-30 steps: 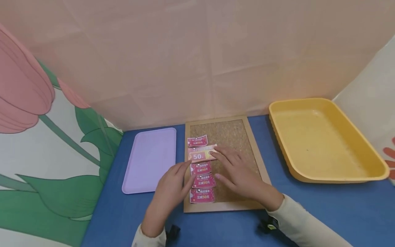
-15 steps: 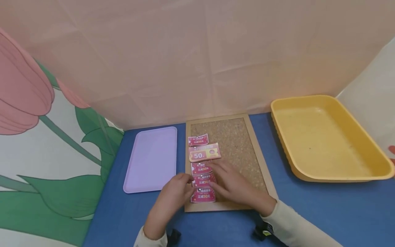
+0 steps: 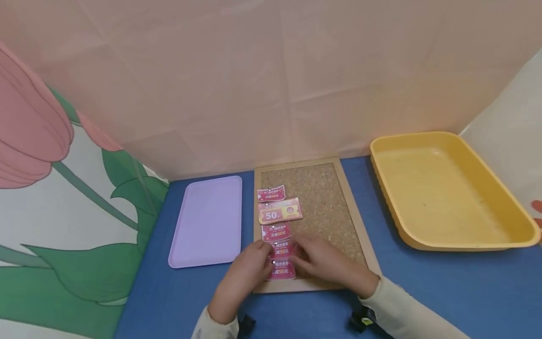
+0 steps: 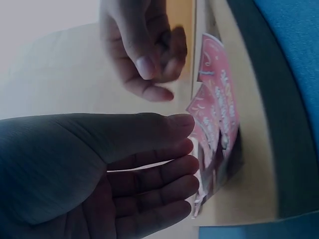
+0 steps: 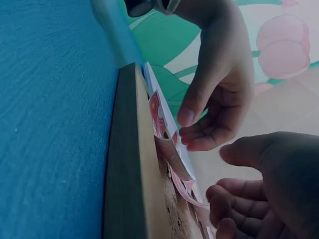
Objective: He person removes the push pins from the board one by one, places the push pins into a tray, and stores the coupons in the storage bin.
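Note:
A cork board (image 3: 319, 188) with a wooden frame lies on the blue table and carries a column of coupons along its left side. A small pink coupon (image 3: 272, 194) sits at the top, above a wider pink-and-yellow coupon (image 3: 280, 211). Lower down come more small pink coupons, among them the bottom coupon (image 3: 284, 270). My left hand (image 3: 250, 264) hovers at the left edges of the lower two, thumb and fingertips close to the paper (image 4: 219, 94). Across from it, my right hand (image 3: 323, 258) is by their right edges, thumb apart from loosely bent fingers (image 5: 244, 199).
To the left of the board lies a flat lilac tray (image 3: 207, 221). A deep yellow tray (image 3: 449, 197) stands on the right. Behind the table (image 3: 423, 287) hangs a pinkish cloth (image 3: 271, 84), with a flower-printed wall (image 3: 76, 226) at the left.
Both hands have moved down the board, from beside the wide coupon to the lower small coupons. The wide coupon is now uncovered and lies slightly tilted.

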The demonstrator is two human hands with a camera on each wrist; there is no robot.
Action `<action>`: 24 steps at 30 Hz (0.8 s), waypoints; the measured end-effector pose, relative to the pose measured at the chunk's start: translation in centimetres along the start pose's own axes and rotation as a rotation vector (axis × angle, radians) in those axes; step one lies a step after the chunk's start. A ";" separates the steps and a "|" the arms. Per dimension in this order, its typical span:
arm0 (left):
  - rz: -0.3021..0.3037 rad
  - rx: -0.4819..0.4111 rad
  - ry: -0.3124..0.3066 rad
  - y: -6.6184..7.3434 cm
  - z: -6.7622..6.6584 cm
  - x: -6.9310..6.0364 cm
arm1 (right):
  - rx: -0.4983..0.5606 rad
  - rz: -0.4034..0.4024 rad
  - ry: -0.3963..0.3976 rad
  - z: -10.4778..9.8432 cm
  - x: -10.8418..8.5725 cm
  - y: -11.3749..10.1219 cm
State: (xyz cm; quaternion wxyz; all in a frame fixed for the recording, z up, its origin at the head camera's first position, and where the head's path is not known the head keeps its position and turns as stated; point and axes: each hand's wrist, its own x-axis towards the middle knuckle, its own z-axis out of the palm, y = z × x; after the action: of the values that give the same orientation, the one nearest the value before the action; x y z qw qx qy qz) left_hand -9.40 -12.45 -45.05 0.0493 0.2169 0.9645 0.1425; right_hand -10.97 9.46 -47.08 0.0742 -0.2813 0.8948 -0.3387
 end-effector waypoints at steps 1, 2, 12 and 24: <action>-0.001 0.005 -0.003 -0.1 0.1 0.0 | 0.010 0.009 -0.011 0.0 0.0 0.0; 0.000 0.009 -0.006 -0.1 0.2 0.1 | 0.019 0.020 -0.022 0.0 0.0 0.1; 0.028 0.022 -0.033 -0.5 0.7 0.4 | 0.045 0.090 -0.099 0.1 -0.1 0.8; 0.023 0.007 -0.058 -0.9 1.3 0.7 | 0.056 0.091 -0.100 0.8 0.2 1.8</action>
State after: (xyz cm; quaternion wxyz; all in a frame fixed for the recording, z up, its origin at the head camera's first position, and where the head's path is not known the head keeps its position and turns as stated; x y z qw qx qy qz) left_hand -10.16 -12.59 -46.57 0.0748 0.2323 0.9605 0.1336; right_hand -11.71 10.01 -48.90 0.1420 -0.2546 0.8921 -0.3453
